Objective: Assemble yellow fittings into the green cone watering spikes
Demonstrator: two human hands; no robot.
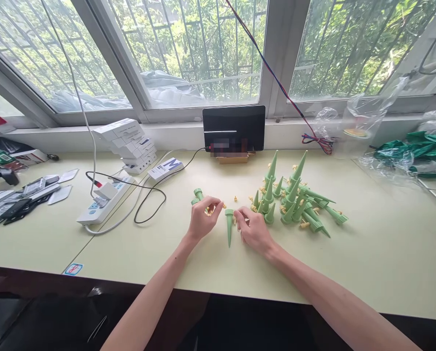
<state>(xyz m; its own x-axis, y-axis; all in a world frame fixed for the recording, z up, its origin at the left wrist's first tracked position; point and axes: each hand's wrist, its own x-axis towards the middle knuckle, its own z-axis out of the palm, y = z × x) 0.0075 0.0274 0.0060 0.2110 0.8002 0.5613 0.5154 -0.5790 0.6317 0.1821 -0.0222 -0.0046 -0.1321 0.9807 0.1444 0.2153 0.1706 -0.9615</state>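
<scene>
A green plant watering spike [229, 229] is between my hands, its wide cap toward the window and its point toward me. My right hand [253, 228] is closed, with its fingertips at the right edge of that cap. My left hand [203, 217] pinches a small yellow valve piece [224, 205] just above and left of the cap. More yellow bits show under its curled fingers. Behind the left hand lie green spikes [198, 194], partly hidden. Another yellow valve piece [236, 199] sits on the table beyond the spike.
Several green spikes with yellow valves [294, 200] stand and lie in a cluster to the right. A tablet [234, 129] leans by the window. On the left are a power strip [106, 200], cables, stacked white boxes [130, 144] and a flat box [165, 168]. Plastic bags [415, 151] lie far right.
</scene>
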